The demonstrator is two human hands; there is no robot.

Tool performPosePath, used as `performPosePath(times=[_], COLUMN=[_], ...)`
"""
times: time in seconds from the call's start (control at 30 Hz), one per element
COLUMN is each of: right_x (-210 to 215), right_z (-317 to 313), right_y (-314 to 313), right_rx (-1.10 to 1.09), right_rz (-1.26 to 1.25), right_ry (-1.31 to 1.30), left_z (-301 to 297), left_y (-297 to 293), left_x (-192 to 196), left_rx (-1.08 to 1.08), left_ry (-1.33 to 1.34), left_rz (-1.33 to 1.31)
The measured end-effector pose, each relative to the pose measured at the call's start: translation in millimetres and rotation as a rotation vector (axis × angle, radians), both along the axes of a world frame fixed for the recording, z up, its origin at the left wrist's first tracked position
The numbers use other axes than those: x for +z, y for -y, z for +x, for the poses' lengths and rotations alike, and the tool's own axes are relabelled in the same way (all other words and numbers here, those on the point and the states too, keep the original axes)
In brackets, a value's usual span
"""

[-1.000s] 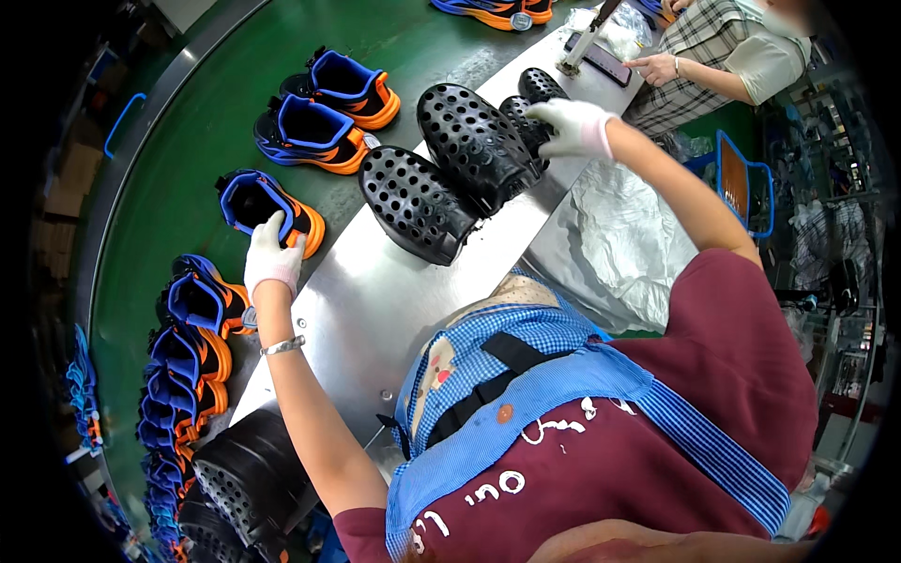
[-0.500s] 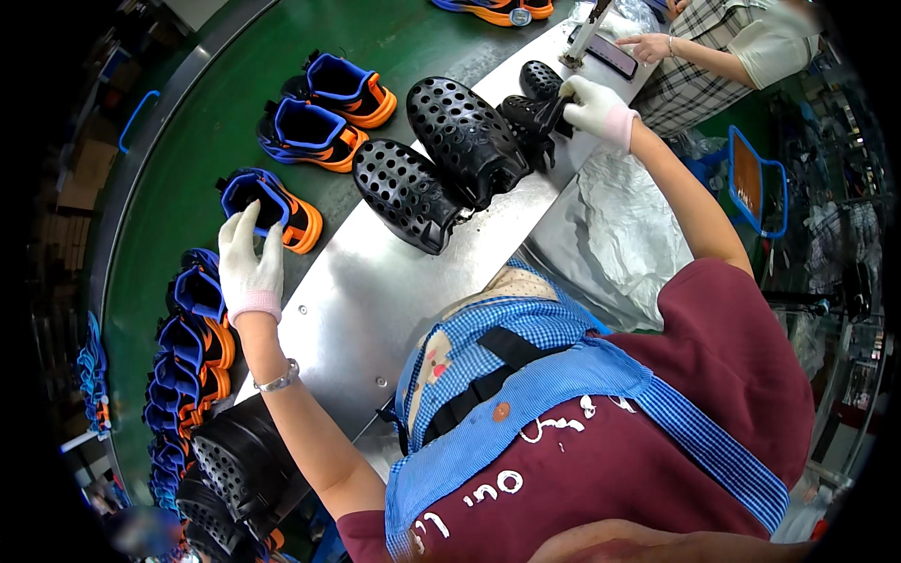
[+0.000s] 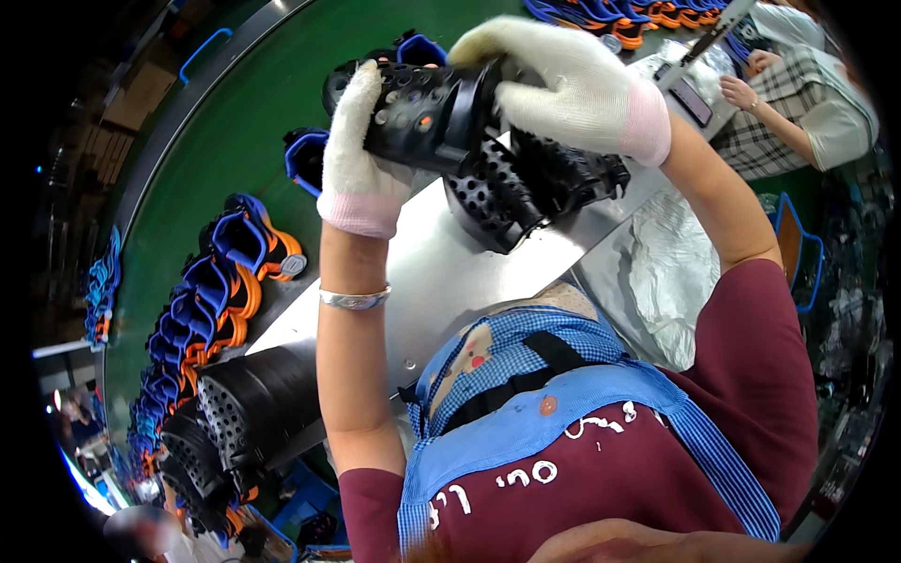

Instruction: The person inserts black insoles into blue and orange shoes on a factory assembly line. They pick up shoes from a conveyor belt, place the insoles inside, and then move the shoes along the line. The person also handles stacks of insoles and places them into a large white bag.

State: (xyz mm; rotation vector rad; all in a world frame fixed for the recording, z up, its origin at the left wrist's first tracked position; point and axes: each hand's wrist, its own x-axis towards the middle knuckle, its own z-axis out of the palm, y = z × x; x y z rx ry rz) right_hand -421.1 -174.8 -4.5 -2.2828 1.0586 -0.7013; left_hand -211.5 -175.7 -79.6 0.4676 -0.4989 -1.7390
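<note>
My left hand point(image 3: 359, 155), in a white glove with a pink cuff, grips the near-left side of a black perforated plastic shoe form point(image 3: 422, 127). My right hand point(image 3: 582, 94), gloved alike, is closed around its other end; some fingertips are hidden behind it. The form is raised above the metal table point(image 3: 404, 258), lying sideways. Below it, more black shoe forms point(image 3: 497, 197) rest on the metal. Just beyond my hands, a blue-lined sneaker point(image 3: 305, 161) and another sneaker point(image 3: 419, 49) are partly covered by my hands and the form.
A green work surface point(image 3: 235, 122) carries a row of blue, black and orange sneakers point(image 3: 216, 281) at left. Large black forms point(image 3: 249, 399) sit at lower left. At right are a plastic bag point(image 3: 666, 249), a phone point(image 3: 690, 101) and another person's hand point(image 3: 741, 92).
My left hand has left the sneaker and moved right; my right hand has come left. Both now hold a black shoe form lifted off the table. The view has shifted.
</note>
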Motion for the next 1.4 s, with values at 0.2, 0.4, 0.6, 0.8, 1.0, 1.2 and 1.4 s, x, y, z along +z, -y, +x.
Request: performPosePath(times=[0.2,0.4,0.6,0.8,1.0,1.2,1.4], right_x=[-17,-26,-54,-67,-124,-153,-157], right_z=[37,59,50,92,135,162,173], right_y=[23,49,102,151,163,163,165], right_rx=[0.094,0.098,0.101,0.060,0.117,0.228,0.248], right_rz=[-0.011,0.028,-0.027,0.255,0.052,-0.112,-0.353], right_ry=[-0.144,-0.427,-0.737,-0.951,-0.983,-1.144,-0.995], left_z=[14,22,47,38,36,23,24], left_y=[0,22,40,38,37,69,99], left_x=[-6,-38,-112,-131,-128,-125,-143], left_rx=[0.247,0.379,-0.051,-0.021,0.003,-0.277,-0.596], left_ry=[0.174,0.332,1.488,1.683,1.782,1.845,1.720], left_rz=[-0.067,-0.003,-0.275,-0.494,-0.451,-0.384,-0.297])
